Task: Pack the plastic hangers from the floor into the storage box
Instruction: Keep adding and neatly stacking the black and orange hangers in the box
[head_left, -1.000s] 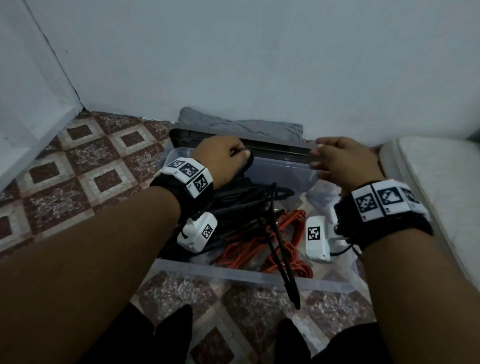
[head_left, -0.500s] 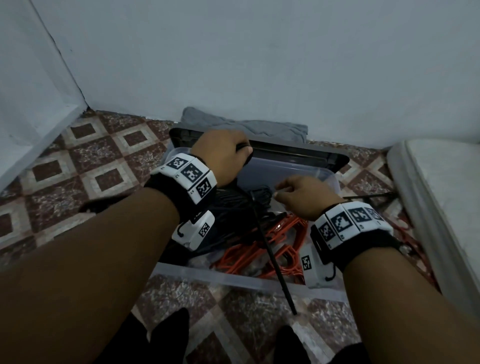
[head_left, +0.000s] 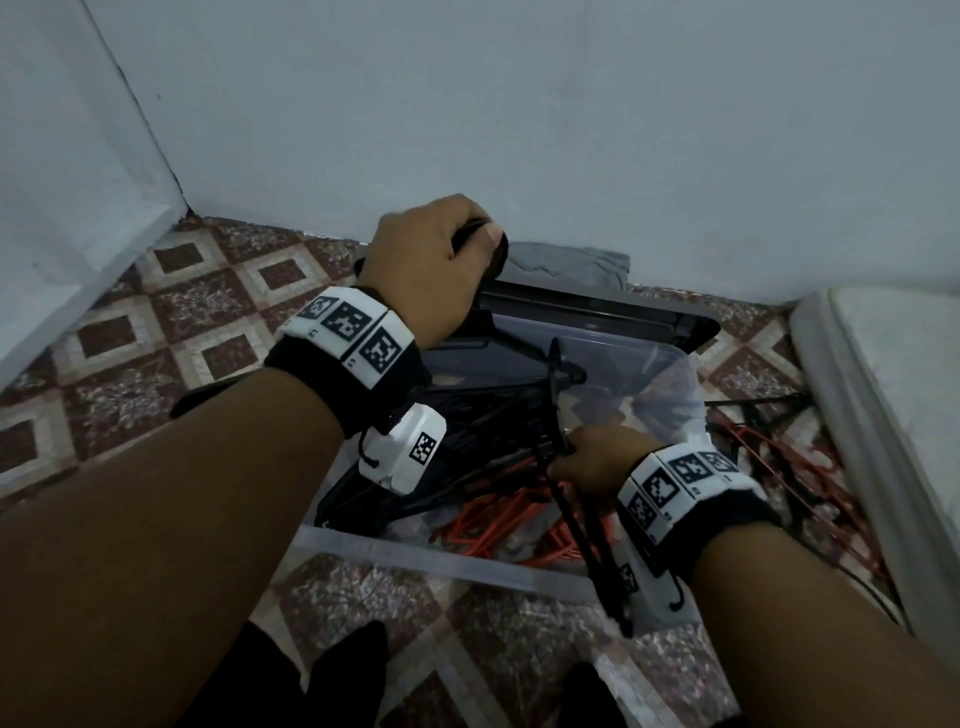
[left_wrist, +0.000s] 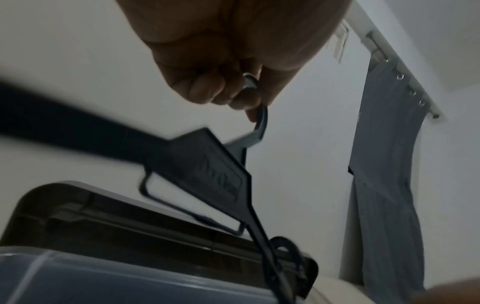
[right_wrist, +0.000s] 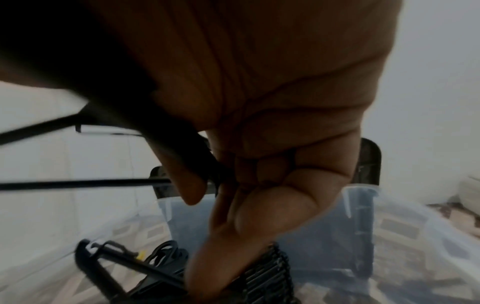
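Much is hard to read here: both wrist views are blurred, the left forearm covers the near left corner of the clear storage box (head_left: 441, 564), and the right hand's (head_left: 597, 460) fingertips are hidden behind its own knuckles in the head view.

The left hand (head_left: 428, 262) is raised over the box's far rim, its grip clamped on the hook of a black hanger (left_wrist: 207, 164); the hanger hangs below the fist, one arm reaching down toward the box (the other arm runs out of the left wrist view).

The right hand sits low inside the box, fingers curled round a second black hanger (head_left: 587, 551) whose arm sticks out over the near rim.

Orange hangers (head_left: 498, 525) and more black ones lie heaped in the box; a further tangle (head_left: 779, 457) lies on the tiled floor (head_left: 171, 322) beside it, by a mattress (head_left: 893, 395).
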